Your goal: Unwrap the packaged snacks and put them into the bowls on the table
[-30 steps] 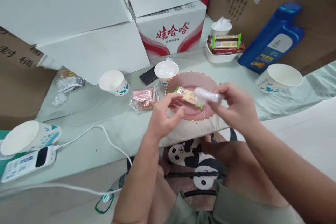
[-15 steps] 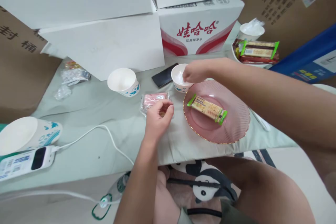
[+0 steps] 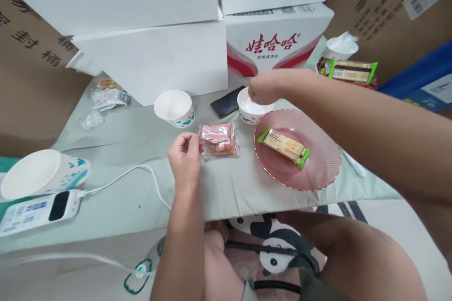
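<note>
My left hand [image 3: 185, 153] is closed, its thumb and fingertips pinched at the left edge of a clear-wrapped pink snack packet [image 3: 219, 134] lying on the cloth. Over a small white paper bowl [image 3: 251, 116] hangs my right hand [image 3: 261, 88], fingers curled down at its rim. Crumpled clear plastic [image 3: 251, 106] shows inside that bowl; what the right fingers hold, if anything, is hidden. Just right of the packet, a pink ribbed plate [image 3: 318, 164] with a gold rim bears a green-ended wrapped biscuit pack [image 3: 285, 146].
Behind the bowl lies a dark phone [image 3: 228, 102]. Another paper bowl [image 3: 175, 110] stands left of it. A white power bank [image 3: 42, 211] with a cable and a larger paper bowl [image 3: 45, 174] are at the left. White boxes [image 3: 151, 63] line the back; more snacks [image 3: 353, 70] sit back right.
My left hand has moved left, from over the packet's front to its left edge, uncovering the packet. The right hand stays at the bowl. The view has shifted slightly.
</note>
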Motion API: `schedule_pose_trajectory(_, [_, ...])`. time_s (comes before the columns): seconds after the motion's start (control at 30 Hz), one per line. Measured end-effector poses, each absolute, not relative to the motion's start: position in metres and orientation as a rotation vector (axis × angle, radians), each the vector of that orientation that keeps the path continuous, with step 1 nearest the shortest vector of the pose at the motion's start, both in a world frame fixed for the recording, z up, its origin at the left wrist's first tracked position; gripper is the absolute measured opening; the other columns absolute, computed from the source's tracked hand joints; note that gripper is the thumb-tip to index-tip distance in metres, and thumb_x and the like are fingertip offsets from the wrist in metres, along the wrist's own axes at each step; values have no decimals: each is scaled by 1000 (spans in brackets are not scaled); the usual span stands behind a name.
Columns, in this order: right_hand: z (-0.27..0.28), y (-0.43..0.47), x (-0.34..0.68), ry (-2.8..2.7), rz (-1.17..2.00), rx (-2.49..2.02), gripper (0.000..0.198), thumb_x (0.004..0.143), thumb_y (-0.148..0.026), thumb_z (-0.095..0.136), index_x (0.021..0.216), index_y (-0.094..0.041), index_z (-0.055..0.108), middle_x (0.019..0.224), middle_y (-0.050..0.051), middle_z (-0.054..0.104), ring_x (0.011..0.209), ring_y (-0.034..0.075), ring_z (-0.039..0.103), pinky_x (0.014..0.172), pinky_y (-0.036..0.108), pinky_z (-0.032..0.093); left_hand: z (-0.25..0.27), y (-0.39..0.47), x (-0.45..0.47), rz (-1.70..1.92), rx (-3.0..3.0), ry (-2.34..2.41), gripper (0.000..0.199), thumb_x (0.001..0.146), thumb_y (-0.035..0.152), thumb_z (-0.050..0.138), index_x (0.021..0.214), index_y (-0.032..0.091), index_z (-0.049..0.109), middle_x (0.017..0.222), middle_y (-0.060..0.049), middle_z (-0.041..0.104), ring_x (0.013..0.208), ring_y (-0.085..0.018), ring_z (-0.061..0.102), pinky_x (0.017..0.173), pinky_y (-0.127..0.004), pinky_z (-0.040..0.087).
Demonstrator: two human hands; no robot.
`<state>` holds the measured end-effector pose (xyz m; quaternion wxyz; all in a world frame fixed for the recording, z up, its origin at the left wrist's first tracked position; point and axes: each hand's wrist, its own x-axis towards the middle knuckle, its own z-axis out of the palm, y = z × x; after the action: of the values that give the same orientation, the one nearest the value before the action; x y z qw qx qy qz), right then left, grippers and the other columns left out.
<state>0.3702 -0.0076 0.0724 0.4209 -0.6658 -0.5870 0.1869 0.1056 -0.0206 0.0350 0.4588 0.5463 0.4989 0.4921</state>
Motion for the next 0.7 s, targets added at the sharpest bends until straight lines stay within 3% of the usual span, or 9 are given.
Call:
schedule_pose_trajectory(0.1, [73, -7, 319, -1638, 573, -1726, 27, 71, -30, 89, 82, -24, 65, 89, 2, 73, 104, 25, 68, 78, 33, 51, 37, -18, 99, 1246, 1305, 1222, 11, 74, 28, 60, 67, 20, 58, 57, 5, 52, 54, -9, 49, 54, -20, 42])
schedule_pose_trajectory(0.27, [52, -16, 249, -1926, 684, -1891, 64, 41, -20, 99, 97, -27, 69, 77, 0, 64, 92, 28, 67, 78, 38, 51, 40, -19, 90, 1250, 1251, 1217, 13, 71, 30, 61, 65, 20, 57, 54, 6, 51, 50, -9, 47, 50, -20, 39])
schedule_pose_trajectory(0.5, [46, -22, 254, -1839, 746, -1991, 78, 58, -38, 93, 128, -30, 61, 91, 4, 68, 96, 32, 69, 81, 41, 52, 39, -22, 71, 1373, 1155, 1213, 8, 68, 24, 63, 64, 19, 59, 52, 6, 52, 49, -7, 45, 49, -18, 36])
schedule_pose_trajectory(0.63, [76, -47, 259, -1645, 872, -1957, 87, 68, -30, 79, 147, -24, 42, 97, 6, 71, 89, 28, 68, 76, 38, 53, 38, -22, 67, 1373, 974, 1171, 13, 67, 26, 68, 66, 19, 58, 53, 7, 51, 49, -6, 47, 50, -17, 39])
schedule_pose_trajectory(0.7, [89, -72, 257, -1332, 1011, -1781, 87, 68, -25, 75, 146, -25, 38, 100, 5, 70, 85, 24, 67, 71, 34, 53, 42, -28, 71, 1220, 886, 999, 24, 66, 35, 78, 77, 19, 63, 68, 4, 63, 62, -9, 60, 60, -19, 50])
